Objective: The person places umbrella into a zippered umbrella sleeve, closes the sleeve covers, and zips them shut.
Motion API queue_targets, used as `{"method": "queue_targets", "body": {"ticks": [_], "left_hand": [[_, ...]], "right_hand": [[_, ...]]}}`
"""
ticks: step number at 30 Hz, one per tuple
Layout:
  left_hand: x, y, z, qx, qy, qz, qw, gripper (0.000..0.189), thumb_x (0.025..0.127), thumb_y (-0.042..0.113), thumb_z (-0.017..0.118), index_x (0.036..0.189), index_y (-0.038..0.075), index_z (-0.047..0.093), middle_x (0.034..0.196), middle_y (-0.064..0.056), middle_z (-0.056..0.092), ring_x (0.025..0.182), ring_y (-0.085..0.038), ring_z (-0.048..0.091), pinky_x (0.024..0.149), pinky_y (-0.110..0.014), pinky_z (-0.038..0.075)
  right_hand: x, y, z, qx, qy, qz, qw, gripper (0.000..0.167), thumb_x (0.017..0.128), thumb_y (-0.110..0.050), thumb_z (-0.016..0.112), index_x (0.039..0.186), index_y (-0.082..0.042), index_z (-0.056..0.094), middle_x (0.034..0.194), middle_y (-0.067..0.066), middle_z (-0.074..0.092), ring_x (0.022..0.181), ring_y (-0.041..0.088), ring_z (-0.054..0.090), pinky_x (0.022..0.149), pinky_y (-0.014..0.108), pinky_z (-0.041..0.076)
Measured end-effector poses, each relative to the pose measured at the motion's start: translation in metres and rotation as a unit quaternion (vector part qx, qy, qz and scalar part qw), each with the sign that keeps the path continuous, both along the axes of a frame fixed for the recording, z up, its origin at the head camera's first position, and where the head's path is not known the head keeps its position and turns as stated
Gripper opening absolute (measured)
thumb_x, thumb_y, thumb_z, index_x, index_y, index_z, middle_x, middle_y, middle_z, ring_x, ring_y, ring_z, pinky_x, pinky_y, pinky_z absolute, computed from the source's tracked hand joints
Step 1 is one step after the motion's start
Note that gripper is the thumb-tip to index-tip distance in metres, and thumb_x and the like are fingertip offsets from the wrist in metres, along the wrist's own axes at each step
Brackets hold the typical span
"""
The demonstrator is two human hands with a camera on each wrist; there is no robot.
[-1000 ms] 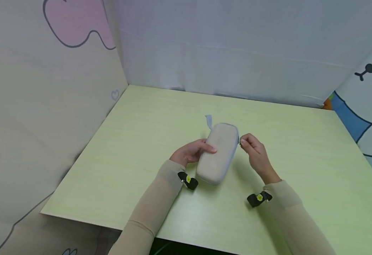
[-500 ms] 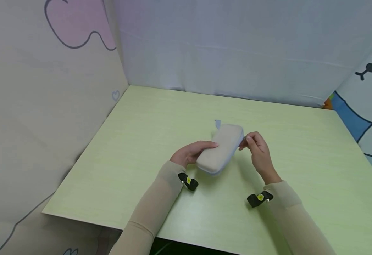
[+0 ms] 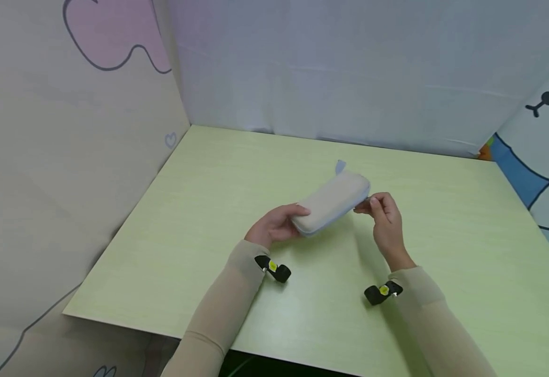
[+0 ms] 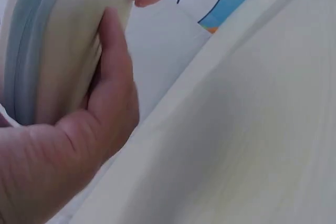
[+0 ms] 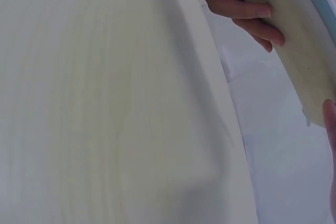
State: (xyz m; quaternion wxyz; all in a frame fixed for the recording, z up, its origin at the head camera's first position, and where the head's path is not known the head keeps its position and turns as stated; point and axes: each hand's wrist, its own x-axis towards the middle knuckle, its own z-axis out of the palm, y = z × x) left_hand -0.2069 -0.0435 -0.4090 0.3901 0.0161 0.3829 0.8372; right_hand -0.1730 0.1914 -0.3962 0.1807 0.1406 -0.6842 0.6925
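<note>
In the head view, a cream zip-up pencil case (image 3: 334,200) with a pale blue zipper band is held tilted above the table. My left hand (image 3: 273,226) grips its near left end, thumb on the top face and the other fingers underneath. From the case's far end sticks out a pale blue fabric tab (image 3: 340,166). My right hand (image 3: 388,226) pinches a small dark piece at the far right corner, seemingly the zipper pull; the fingers mostly hide it. The left wrist view shows the blue zipper band (image 4: 23,51) running along the case's side, and no gap in it is visible.
Beneath both hands spreads a pale green table (image 3: 199,199). A white sheet (image 3: 349,68) hangs behind its back edge. Printed walls stand at the left (image 3: 90,157) and right. Each sleeve carries a black wrist camera, the left one (image 3: 274,268) close to the tabletop.
The case has swung clockwise and its far end has moved right, its near end raised. My right hand has shifted slightly right, still pinching at the case's corner.
</note>
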Motion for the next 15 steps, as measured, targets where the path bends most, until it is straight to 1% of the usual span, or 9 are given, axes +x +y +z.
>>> {"method": "queue_targets", "body": {"ticks": [1, 3, 4, 6, 7, 9, 12, 14, 15], "left_hand": [[-0.001, 0.002, 0.0, 0.014, -0.013, 0.015, 0.9997, 0.046, 0.089, 0.005, 0.044, 0.134, 0.007, 0.035, 0.117, -0.01, 0.046, 0.101, -0.023, 0.048, 0.078, -0.033, 0.045], [-0.002, 0.006, 0.0, 0.041, -0.051, 0.061, 0.996, 0.043, 0.091, 0.006, 0.046, 0.132, 0.009, 0.037, 0.12, -0.011, 0.043, 0.104, -0.024, 0.045, 0.077, -0.031, 0.045], [-0.003, 0.008, 0.0, 0.053, -0.073, 0.09, 0.9919, 0.042, 0.091, 0.007, 0.049, 0.131, 0.01, 0.038, 0.121, -0.012, 0.042, 0.105, -0.024, 0.043, 0.076, -0.031, 0.045], [-0.004, 0.013, 0.0, 0.086, -0.115, 0.152, 0.9778, 0.043, 0.09, 0.008, 0.054, 0.13, 0.011, 0.039, 0.124, -0.013, 0.04, 0.107, -0.025, 0.042, 0.075, -0.03, 0.045], [-0.004, 0.016, 0.001, 0.104, -0.134, 0.183, 0.9683, 0.045, 0.089, 0.008, 0.056, 0.13, 0.012, 0.039, 0.125, -0.013, 0.039, 0.108, -0.025, 0.041, 0.076, -0.03, 0.045], [-0.003, 0.024, 0.003, 0.152, -0.171, 0.238, 0.944, 0.05, 0.086, 0.006, 0.06, 0.13, 0.012, 0.038, 0.127, -0.013, 0.039, 0.111, -0.025, 0.041, 0.08, -0.031, 0.045], [0.0, 0.035, 0.007, 0.22, -0.204, 0.297, 0.9067, 0.056, 0.084, 0.003, 0.062, 0.132, 0.01, 0.034, 0.129, -0.011, 0.04, 0.115, -0.024, 0.042, 0.09, -0.035, 0.043], [0.003, 0.041, 0.012, 0.246, -0.213, 0.325, 0.888, 0.059, 0.084, 0.004, 0.065, 0.133, 0.009, 0.033, 0.128, -0.012, 0.041, 0.116, -0.025, 0.044, 0.094, -0.039, 0.042], [0.004, 0.043, 0.014, 0.249, -0.213, 0.336, 0.8832, 0.06, 0.083, 0.004, 0.066, 0.133, 0.008, 0.033, 0.128, -0.012, 0.042, 0.116, -0.026, 0.044, 0.095, -0.04, 0.041]], "right_hand": [[0.0, 0.0, 0.0, -0.001, 0.005, -0.004, 1.0, 0.029, 0.1, -0.008, 0.039, 0.095, 0.02, 0.039, 0.084, 0.01, 0.06, 0.075, 0.015, 0.063, 0.076, 0.024, 0.051], [0.0, -0.001, 0.0, 0.007, 0.01, -0.013, 0.9998, 0.028, 0.1, -0.008, 0.039, 0.095, 0.02, 0.04, 0.085, 0.011, 0.06, 0.076, 0.015, 0.063, 0.076, 0.024, 0.05], [0.001, -0.001, 0.0, 0.014, 0.01, -0.016, 0.9997, 0.027, 0.1, -0.007, 0.039, 0.095, 0.019, 0.04, 0.086, 0.011, 0.06, 0.076, 0.014, 0.063, 0.077, 0.023, 0.05], [0.003, -0.004, 0.003, 0.035, 0.007, -0.021, 0.9991, 0.023, 0.099, -0.004, 0.039, 0.095, 0.019, 0.042, 0.087, 0.016, 0.061, 0.078, 0.012, 0.064, 0.078, 0.022, 0.049], [0.006, -0.007, 0.006, 0.05, 0.005, -0.024, 0.9984, 0.022, 0.099, -0.003, 0.039, 0.095, 0.018, 0.043, 0.089, 0.02, 0.06, 0.079, 0.011, 0.064, 0.079, 0.022, 0.049], [0.01, -0.013, 0.012, 0.077, 0.006, -0.025, 0.9967, 0.019, 0.098, 0.001, 0.038, 0.096, 0.019, 0.044, 0.091, 0.026, 0.059, 0.081, 0.009, 0.063, 0.08, 0.021, 0.048], [0.017, -0.022, 0.021, 0.117, 0.018, -0.028, 0.9926, 0.017, 0.097, 0.005, 0.038, 0.096, 0.019, 0.045, 0.094, 0.033, 0.057, 0.084, 0.007, 0.063, 0.081, 0.021, 0.048], [0.017, -0.025, 0.023, 0.144, 0.034, -0.03, 0.9885, 0.015, 0.096, 0.007, 0.039, 0.096, 0.019, 0.046, 0.094, 0.032, 0.059, 0.084, 0.006, 0.062, 0.081, 0.021, 0.049], [0.017, -0.026, 0.023, 0.156, 0.041, -0.033, 0.9864, 0.014, 0.096, 0.008, 0.039, 0.096, 0.019, 0.047, 0.093, 0.032, 0.059, 0.084, 0.005, 0.062, 0.08, 0.02, 0.049]]}}
